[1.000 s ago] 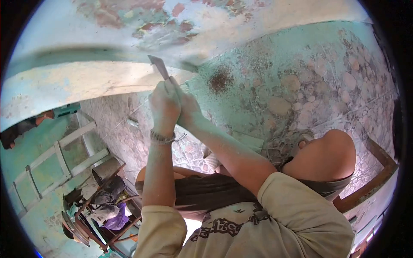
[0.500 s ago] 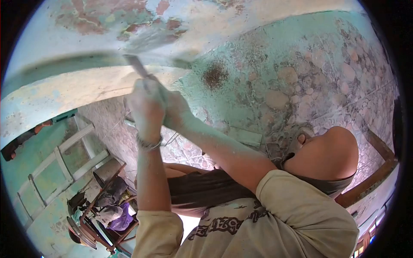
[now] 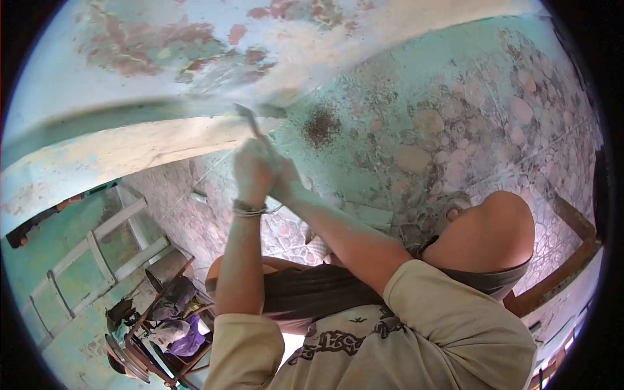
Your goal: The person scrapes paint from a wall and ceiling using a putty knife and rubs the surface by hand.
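A flat-bladed scraper (image 3: pixel 248 120) points up and away from me, its blade against the dusty green band at the base of the peeling wall (image 3: pixel 195 39). My left hand (image 3: pixel 253 172), with bracelets at the wrist, is closed around its handle. Pressed close beside and partly behind it, my right hand (image 3: pixel 285 179) is closed on the same handle; some of its fingers are hidden. Pale dust coats both hands and forearms. Motion blurs the blade and fingers slightly.
A dark heap of scrapings (image 3: pixel 322 125) lies on the stone-patterned floor (image 3: pixel 416 158) right of the blade. At lower left a wooden ladder (image 3: pixel 101 257) leans near a chair piled with bags (image 3: pixel 172 328). A brown wooden frame (image 3: pixel 552 286) stands beyond my bent knee (image 3: pixel 494 227).
Both hands and the scraper have moved right and slightly down in view, along the wall's base toward the dark heap. The grip stays the same.
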`<state>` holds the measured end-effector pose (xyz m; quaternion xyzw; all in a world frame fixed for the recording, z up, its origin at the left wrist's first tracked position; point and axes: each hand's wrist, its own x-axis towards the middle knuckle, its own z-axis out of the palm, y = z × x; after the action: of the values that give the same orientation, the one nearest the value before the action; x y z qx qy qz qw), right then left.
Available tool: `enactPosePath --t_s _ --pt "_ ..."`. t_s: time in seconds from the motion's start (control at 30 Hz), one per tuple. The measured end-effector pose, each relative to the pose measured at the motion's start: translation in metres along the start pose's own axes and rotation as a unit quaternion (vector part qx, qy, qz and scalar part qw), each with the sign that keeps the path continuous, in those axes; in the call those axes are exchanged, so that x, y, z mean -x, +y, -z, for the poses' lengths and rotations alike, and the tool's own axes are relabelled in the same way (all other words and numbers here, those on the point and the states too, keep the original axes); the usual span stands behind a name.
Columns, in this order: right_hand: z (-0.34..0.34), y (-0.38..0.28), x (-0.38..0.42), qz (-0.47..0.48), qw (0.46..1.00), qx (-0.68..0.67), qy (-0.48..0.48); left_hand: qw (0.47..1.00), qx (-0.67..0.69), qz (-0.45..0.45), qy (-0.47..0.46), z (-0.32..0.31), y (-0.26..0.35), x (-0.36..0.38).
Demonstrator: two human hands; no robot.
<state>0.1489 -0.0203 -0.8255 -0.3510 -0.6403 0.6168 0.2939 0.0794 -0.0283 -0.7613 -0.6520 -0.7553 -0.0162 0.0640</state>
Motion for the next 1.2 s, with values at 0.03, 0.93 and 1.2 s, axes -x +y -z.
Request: enactPosePath --t_s 0.03,0.93,1.2 --pt "0.007 -0.016 -0.005 0.032 0.999 -0.017 -0.006 0.999 0.008 0.034 -0.008 0.016 -0.001 -0.004" --pt "0.009 0.023 -0.016 -0.090 0.996 -0.023 -0.003 0.938 0.214 0.272 -0.024 0.001 0.020 -0.009" --pt "0.151 -0.103 -0.067 -0.275 0.888 -0.045 -0.365 0.492 0.674 0.546 -0.075 -0.007 0.039 -0.022"
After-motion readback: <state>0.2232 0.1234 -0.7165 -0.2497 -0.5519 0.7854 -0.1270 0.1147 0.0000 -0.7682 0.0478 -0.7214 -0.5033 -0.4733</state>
